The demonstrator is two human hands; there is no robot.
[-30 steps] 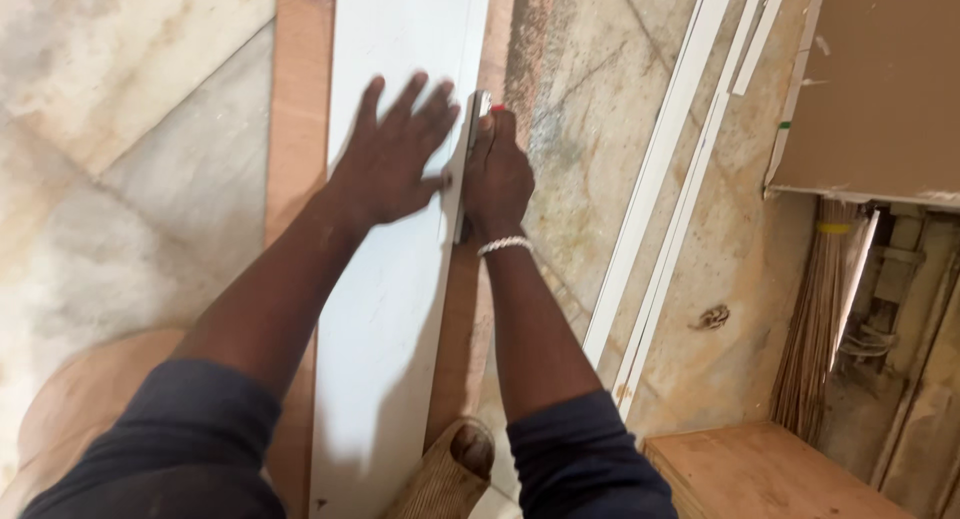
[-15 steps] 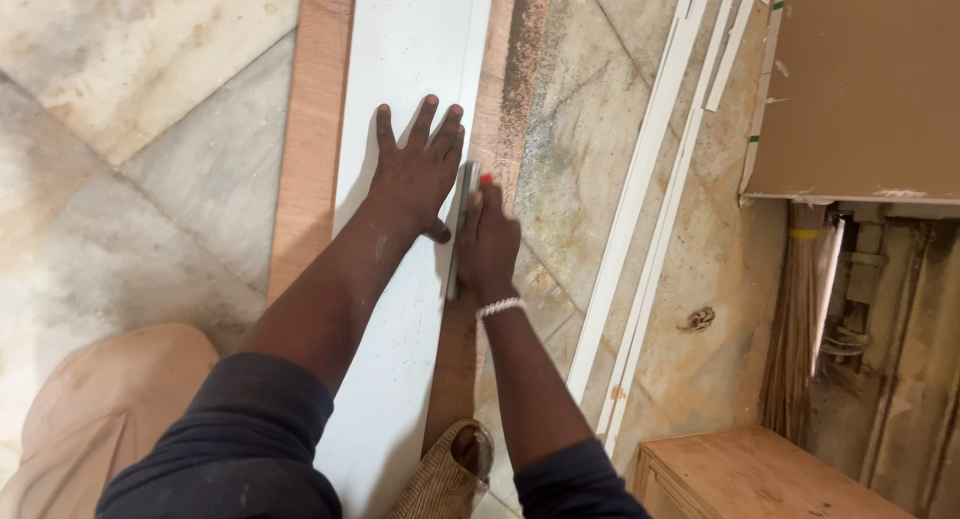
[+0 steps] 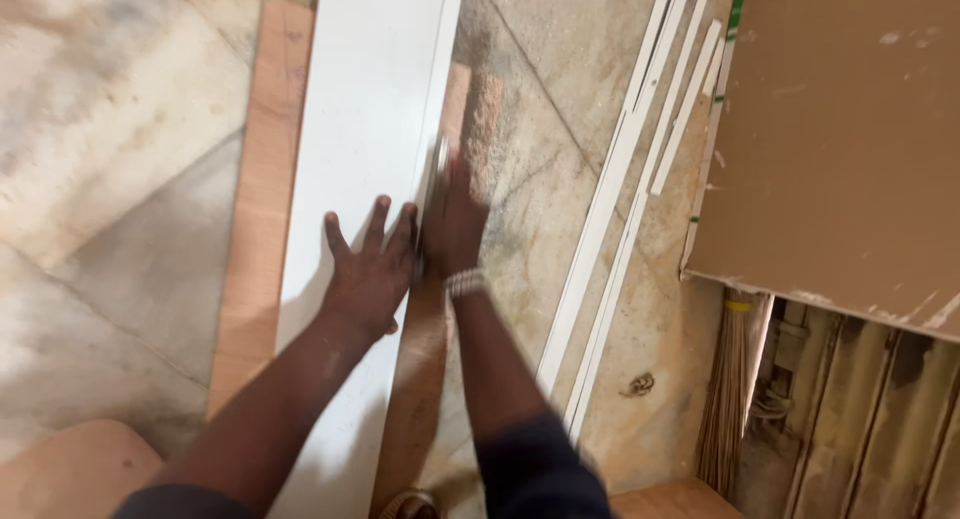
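Observation:
A long white laminate board (image 3: pixel 365 119) lies on a wider brown plywood plank (image 3: pixel 262 219) on the floor. My left hand (image 3: pixel 368 274) is spread flat on the white board, fingers apart, pressing on it. Beside it, my right hand (image 3: pixel 455 224) is closed at the board's right edge, blurred by motion, with a beaded band on the wrist. It seems to grip a small thing against the edge, but I cannot make out what it is.
Several thin white strips (image 3: pixel 620 209) lie on the stone floor to the right. A large brown board (image 3: pixel 850 139) covers the upper right. A bundle of sticks (image 3: pixel 728 399) and a wooden box corner (image 3: pixel 670 501) sit at the lower right.
Both hands have shifted along the board's right edge and the camera has swung. The right hand is now blurred, sliding along the edge.

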